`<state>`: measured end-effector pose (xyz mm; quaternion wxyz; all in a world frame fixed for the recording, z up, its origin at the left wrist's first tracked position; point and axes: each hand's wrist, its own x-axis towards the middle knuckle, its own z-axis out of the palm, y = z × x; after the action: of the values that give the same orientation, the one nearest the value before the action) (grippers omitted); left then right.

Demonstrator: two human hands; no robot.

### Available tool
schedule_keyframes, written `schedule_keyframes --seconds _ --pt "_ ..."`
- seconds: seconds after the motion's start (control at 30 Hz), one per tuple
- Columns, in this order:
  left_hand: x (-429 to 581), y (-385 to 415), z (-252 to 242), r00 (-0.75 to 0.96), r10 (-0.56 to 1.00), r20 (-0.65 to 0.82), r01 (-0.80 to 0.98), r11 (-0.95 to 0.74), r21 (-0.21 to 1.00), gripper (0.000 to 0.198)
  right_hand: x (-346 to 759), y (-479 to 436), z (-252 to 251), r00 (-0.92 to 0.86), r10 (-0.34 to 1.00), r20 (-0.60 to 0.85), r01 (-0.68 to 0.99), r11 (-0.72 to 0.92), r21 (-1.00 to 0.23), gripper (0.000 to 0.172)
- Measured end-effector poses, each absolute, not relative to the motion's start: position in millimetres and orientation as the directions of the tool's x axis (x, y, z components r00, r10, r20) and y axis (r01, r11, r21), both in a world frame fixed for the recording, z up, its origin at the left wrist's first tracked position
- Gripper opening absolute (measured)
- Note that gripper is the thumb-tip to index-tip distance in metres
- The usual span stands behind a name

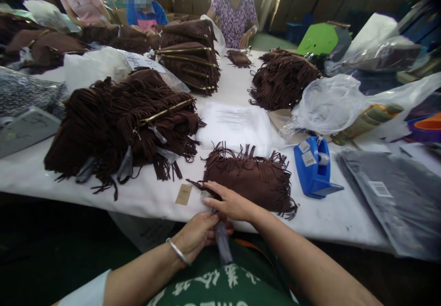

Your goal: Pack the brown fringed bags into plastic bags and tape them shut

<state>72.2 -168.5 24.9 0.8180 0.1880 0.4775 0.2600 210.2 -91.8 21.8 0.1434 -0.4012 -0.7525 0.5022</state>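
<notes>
A dark brown fringed bag (246,182) lies flat on the white table in front of me. From its left corner a strap wrapped in grey film (223,246) runs down over the table edge towards my apron. My left hand (198,232) is closed round this strap, its fingers partly hidden behind it. Just above, my right hand (229,202) is closed at the strap's upper end, fingertips beside a small metal ring at the bag's corner. A tan cardboard tag (183,195) lies left of the bag.
Piled brown fringed bags (127,122) stand at left, with another heap (284,78) at back right. A stack of white sheets (234,124) lies behind the bag. On the right are a blue tape dispenser (313,168) and grey plastic packages (389,195). Several people stand across the table.
</notes>
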Motion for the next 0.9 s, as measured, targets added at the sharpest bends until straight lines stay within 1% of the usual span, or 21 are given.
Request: schedule_keyframes --seconds 0.07,0.13,0.17,0.2,0.23,0.27,0.3,0.33,0.37,0.4,0.43,0.47,0.5,0.53,0.57,0.63,0.67,0.8,0.9 --pt "90 -167 25 0.473 0.596 -0.649 -0.164 0.783 0.599 0.048 208 -89 16 -0.683 0.702 -0.202 0.550 0.312 -0.775 0.066" --pt "89 -166 31 0.574 0.532 -0.623 0.018 0.752 0.659 0.047 211 -90 7 -0.728 0.665 -0.165 0.580 0.470 -0.666 0.070" --pt "82 -166 34 0.602 0.511 -0.614 0.124 0.699 0.704 0.045 215 -92 2 -0.745 0.654 -0.135 0.580 0.534 -0.615 0.069" --pt "70 -165 37 0.596 0.525 -0.608 0.229 0.615 0.755 0.043 219 -96 -3 -0.760 0.641 -0.102 0.574 0.589 -0.569 0.067" --pt "55 -163 39 0.544 0.590 -0.596 0.327 0.505 0.799 0.040 224 -100 -7 -0.774 0.630 -0.069 0.563 0.633 -0.531 0.063" --pt "38 -161 39 0.446 0.701 -0.557 0.425 0.381 0.821 0.038 227 -105 -11 -0.785 0.619 -0.037 0.550 0.668 -0.501 0.059" --pt "20 -158 36 0.326 0.817 -0.476 0.533 0.258 0.806 0.036 229 -111 -14 -0.786 0.618 -0.005 0.545 0.690 -0.477 0.056" --pt "4 -155 31 0.195 0.913 -0.358 0.646 0.155 0.747 0.036 230 -117 -16 -0.780 0.625 0.023 0.548 0.700 -0.458 0.053" --pt "-10 -151 24 0.106 0.967 -0.232 0.750 0.075 0.657 0.037 229 -123 -18 -0.763 0.645 0.048 0.562 0.698 -0.443 0.053" --pt "-21 -147 16 0.068 0.989 -0.131 0.832 0.016 0.554 0.041 226 -129 -18 -0.735 0.675 0.067 0.589 0.684 -0.430 0.055" --pt "-29 -143 7 0.062 0.996 -0.061 0.890 -0.027 0.455 0.044 222 -134 -18 -0.703 0.707 0.081 0.620 0.665 -0.417 0.060" --pt "-34 -140 -1 0.075 0.997 -0.033 0.924 -0.056 0.379 0.045 218 -137 -18 -0.676 0.731 0.087 0.647 0.646 -0.404 0.067" --pt "-36 -136 -8 0.089 0.995 -0.034 0.940 -0.072 0.332 0.042 215 -140 -18 -0.660 0.746 0.087 0.667 0.636 -0.389 0.073" --pt "-37 -134 -13 0.096 0.994 -0.047 0.947 -0.077 0.312 0.036 212 -141 -18 -0.657 0.749 0.084 0.677 0.636 -0.370 0.074" --pt "-37 -132 -16 0.106 0.992 -0.069 0.947 -0.080 0.312 0.029 211 -141 -20 -0.661 0.746 0.081 0.683 0.643 -0.348 0.072" --pt "-38 -130 -18 0.118 0.986 -0.116 0.935 -0.071 0.348 0.020 212 -138 -24 -0.687 0.723 0.074 0.676 0.673 -0.300 0.064" --pt "-39 -130 -17 0.114 0.985 -0.129 0.927 -0.058 0.370 0.020 214 -136 -27 -0.700 0.710 0.077 0.669 0.690 -0.277 0.060" --pt "-39 -131 -15 0.050 0.992 -0.111 0.902 0.003 0.431 0.040 224 -132 -35 -0.732 0.670 0.122 0.640 0.738 -0.212 0.056" --pt "-35 -128 -16 0.025 0.985 -0.171 0.888 0.057 0.457 0.033 228 -133 -35 -0.703 0.692 0.167 0.665 0.722 -0.192 0.055"
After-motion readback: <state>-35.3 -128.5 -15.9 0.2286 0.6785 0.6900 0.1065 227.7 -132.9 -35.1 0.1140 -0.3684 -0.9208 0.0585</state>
